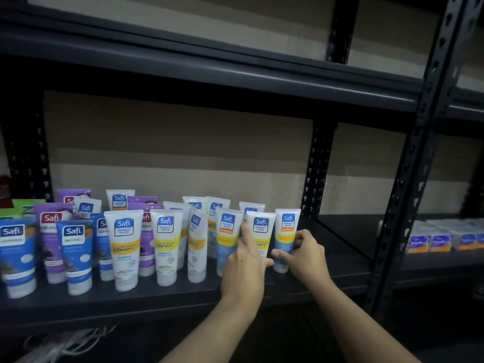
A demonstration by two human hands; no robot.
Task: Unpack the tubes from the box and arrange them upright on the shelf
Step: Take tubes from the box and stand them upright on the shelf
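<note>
Several Safi tubes stand cap-down on the dark shelf [183, 297]: white Vitamin C tubes in the middle, blue, purple and green ones to the left. My right hand [305, 254] grips the rightmost white tube [286, 226] near its lower half, thumb in front. My left hand [245, 268] rests on the neighbouring white tube [260, 229], index finger raised between it and the tube [226, 231] on its left. The box is out of view.
The shelf board continues bare to the right of the last tube up to a black perforated post [317, 176]. The upper shelf [235, 74] hangs overhead. Wrapped blue-and-orange packs [445, 239] lie on the adjoining rack at right.
</note>
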